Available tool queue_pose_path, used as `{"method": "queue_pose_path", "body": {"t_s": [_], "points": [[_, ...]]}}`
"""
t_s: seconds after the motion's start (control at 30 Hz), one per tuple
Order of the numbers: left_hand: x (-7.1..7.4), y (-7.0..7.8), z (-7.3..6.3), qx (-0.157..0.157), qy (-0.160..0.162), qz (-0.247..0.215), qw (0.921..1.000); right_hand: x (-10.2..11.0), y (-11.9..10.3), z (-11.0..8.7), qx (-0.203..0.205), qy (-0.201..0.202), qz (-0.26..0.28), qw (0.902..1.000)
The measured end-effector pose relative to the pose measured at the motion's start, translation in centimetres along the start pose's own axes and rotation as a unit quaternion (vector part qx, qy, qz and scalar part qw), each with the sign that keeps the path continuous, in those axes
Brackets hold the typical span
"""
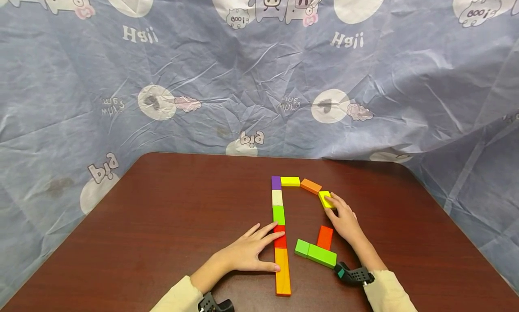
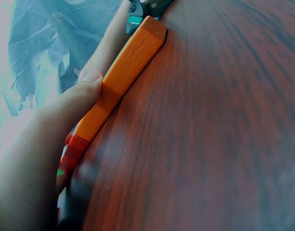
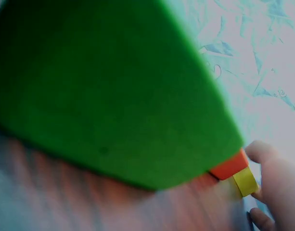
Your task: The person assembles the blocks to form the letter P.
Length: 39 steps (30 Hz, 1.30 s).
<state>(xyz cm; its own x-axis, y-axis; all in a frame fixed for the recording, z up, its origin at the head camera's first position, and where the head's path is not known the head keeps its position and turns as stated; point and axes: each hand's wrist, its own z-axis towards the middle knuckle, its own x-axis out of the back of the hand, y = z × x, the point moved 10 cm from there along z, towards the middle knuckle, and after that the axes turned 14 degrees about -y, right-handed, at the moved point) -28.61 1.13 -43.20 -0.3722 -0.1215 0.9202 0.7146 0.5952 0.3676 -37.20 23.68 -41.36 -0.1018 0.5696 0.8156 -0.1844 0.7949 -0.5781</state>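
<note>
My left hand [image 1: 248,251] rests with spread fingers along a column of blocks. Its fingertips touch the red block [image 1: 280,240] and its thumb touches the orange block [image 1: 283,278], whose side fills the left wrist view's middle. Above these in the column lie a green block [image 1: 278,214], a white block [image 1: 277,197] and a purple block [image 1: 276,183]. My right hand [image 1: 344,221] pinches a yellow block [image 1: 324,197] between thumb and fingers, at the end of a curved row. In that row are an orange block [image 1: 311,186] and another yellow block [image 1: 290,181].
Beside my right wrist lie a long green block [image 1: 322,255], a short green block [image 1: 302,247] and a red-orange block [image 1: 325,237]. The long green one looms large in the right wrist view. A patterned grey-blue cloth [image 1: 227,78] hangs behind the brown table [image 1: 162,222].
</note>
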Motion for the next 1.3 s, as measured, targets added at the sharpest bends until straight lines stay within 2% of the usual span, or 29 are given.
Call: {"method": "queue_pose_path", "body": {"t_s": [0.1,0.23,0.37,0.5,0.63,0.97,1.07,1.3], "points": [[0.0,0.0,0.1,0.000,0.001,0.000,1.0000,0.7,-0.3,-0.3,0.003,0.013,0.003,0.9999],[0.0,0.1,0.2,-0.002,0.001,-0.001,1.0000,1.9,-0.9,-1.1,-0.002,0.022,-0.020,0.9996],[-0.1,0.3,0.2,-0.003,-0.004,0.002,1.0000,2.9,-1.6,-2.4,-0.002,0.025,-0.036,0.9990],[-0.2,0.3,0.3,-0.003,-0.006,0.005,1.0000,3.3,-2.6,-3.9,0.019,0.023,-0.061,0.9977],[-0.1,0.4,0.3,-0.004,-0.002,0.005,1.0000,2.6,-3.4,-5.4,0.053,-0.005,-0.093,0.9942],[0.0,-0.1,0.0,0.003,-0.004,-0.001,1.0000,-0.4,-5.2,-8.1,0.129,-0.079,-0.121,0.9811],[0.0,-0.1,0.0,0.002,-0.004,0.003,1.0000,-0.9,-5.4,-8.2,0.132,-0.082,-0.138,0.9781],[-0.1,0.0,0.1,0.000,-0.006,-0.003,1.0000,-0.6,-4.4,-6.8,0.103,-0.063,-0.143,0.9824]]}}
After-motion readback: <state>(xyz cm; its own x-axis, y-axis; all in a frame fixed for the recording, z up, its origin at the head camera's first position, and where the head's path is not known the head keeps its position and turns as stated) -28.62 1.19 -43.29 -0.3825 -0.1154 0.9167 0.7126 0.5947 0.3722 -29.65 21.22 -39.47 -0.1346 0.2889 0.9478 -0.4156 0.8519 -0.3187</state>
